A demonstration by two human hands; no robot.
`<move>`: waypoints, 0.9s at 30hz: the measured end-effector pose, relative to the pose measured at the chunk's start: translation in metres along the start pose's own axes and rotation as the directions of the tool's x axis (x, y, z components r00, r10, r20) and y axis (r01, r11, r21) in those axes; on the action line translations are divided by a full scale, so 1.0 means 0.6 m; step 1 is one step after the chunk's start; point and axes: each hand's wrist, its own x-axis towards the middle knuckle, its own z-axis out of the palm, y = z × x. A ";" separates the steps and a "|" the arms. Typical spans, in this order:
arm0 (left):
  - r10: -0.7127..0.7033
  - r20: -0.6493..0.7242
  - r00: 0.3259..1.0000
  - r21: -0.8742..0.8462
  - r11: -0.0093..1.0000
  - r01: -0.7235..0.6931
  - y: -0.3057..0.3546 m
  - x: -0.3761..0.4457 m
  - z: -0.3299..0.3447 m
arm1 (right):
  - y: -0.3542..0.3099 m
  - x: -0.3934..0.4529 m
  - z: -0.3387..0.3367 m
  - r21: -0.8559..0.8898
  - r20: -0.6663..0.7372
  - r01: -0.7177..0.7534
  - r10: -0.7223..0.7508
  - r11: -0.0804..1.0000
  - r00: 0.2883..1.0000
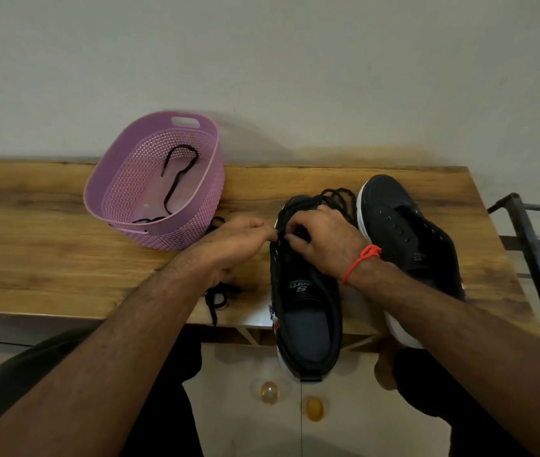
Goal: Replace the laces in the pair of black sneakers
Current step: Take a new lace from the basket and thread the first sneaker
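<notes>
Two black sneakers with white soles lie on the wooden table (31, 219). The nearer sneaker (308, 318) hangs over the table's front edge, heel toward me. My left hand (239, 239) and my right hand (321, 239) meet over its eyelets, fingertips pinched on a black lace (338, 196) that loops loosely over the toe. The second sneaker (403, 225) lies to the right with bare eyelets and no lace. A red string circles my right wrist.
A purple woven plastic basket (202, 206) stands at the left of the shoes and holds a black lace (176, 173). Another black lace (217, 296) lies on the table under my left forearm. A dark metal frame (535, 258) stands off the table's right end.
</notes>
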 end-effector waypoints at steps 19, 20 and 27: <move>0.333 -0.439 0.835 0.154 0.943 -0.295 0.006 0.022 -0.014 | 0.007 0.001 -0.017 0.068 0.116 0.019 -0.027 0.998 0.993; 0.354 -0.456 0.816 0.135 0.934 -0.330 0.010 0.018 -0.020 | 0.006 0.000 -0.015 0.035 0.135 0.028 -0.033 0.999 0.990; 0.110 -0.563 0.819 -0.777 0.266 -0.570 0.050 -0.018 -0.105 | 0.011 0.002 -0.014 -0.059 0.097 0.068 -0.062 0.996 0.993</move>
